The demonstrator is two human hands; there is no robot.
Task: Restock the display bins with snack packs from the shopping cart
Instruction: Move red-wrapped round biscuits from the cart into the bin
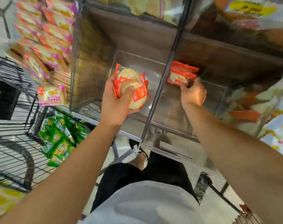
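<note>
My left hand [115, 101] grips red-and-clear round cracker packs [132, 88] over the clear acrylic bin [155, 101]; my right hand [193, 92] pinches another red pack [180, 73] just right of its divider.

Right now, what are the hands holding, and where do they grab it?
The left hand grips a stack of red packs around its near end. The right hand touches the red packs in the bin at their near edge; its grip is blurred.

shop aisle | clear display bins [134, 62] stuffed with snack packs [47, 50] | wire shopping cart [11, 143] parked right alongside
</note>
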